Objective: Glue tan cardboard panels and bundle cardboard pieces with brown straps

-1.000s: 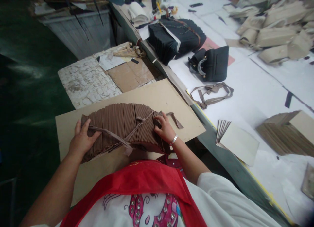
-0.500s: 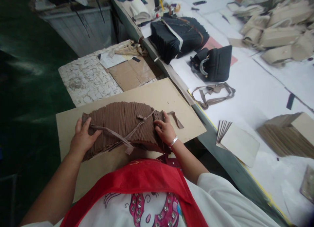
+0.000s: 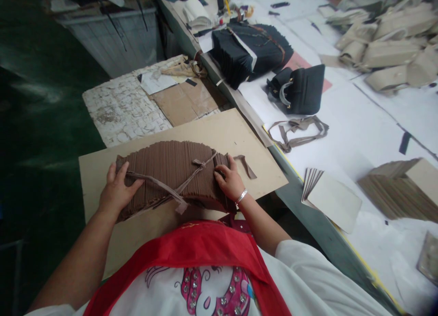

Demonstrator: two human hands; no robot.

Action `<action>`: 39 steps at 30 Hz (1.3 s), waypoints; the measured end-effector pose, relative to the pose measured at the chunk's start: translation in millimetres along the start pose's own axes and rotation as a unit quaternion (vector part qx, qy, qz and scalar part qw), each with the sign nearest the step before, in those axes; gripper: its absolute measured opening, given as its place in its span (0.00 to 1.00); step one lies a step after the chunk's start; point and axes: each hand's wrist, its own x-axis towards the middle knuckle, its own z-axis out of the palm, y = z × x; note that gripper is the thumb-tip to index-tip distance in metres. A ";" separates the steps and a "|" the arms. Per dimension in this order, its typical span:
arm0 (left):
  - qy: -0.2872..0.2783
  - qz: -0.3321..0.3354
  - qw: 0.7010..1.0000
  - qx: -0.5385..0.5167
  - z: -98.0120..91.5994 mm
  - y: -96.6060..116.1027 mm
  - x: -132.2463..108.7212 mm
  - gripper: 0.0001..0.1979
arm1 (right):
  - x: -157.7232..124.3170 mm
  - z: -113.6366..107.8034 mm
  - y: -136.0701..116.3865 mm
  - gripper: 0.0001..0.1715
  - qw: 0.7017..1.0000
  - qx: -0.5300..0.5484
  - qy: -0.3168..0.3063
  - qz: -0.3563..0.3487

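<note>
Head view: a curved stack of thin, brown, tightly packed sheets (image 3: 167,163) lies on a flat, pale tan board (image 3: 219,129), between both hands.
Left end: the left hand (image 3: 118,190), thumb and fingers spread, holds the stack.
Right end: the right hand (image 3: 231,180), fingers curled, grips the stack there.
Spilling risk: sheets could fan apart if either hand eases off or the knotted, grey-brown cloth strip (image 3: 175,194) slackens.
Tilting risk: the board's support is hidden; uneven pressure might tip it.
Textures: ridged sheet edges, limp strip, smooth board.
White-covered worktop (image 3: 356,124): beside the board, bearing a tangled, grey-brown strap loop (image 3: 290,146).
</note>
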 end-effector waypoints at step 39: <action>0.000 0.002 1.000 -0.007 -0.1 -3.6 1.2 0.39 | 0.8 3.6 -5.0 0.15 0.999 0.002 0.000 -0.052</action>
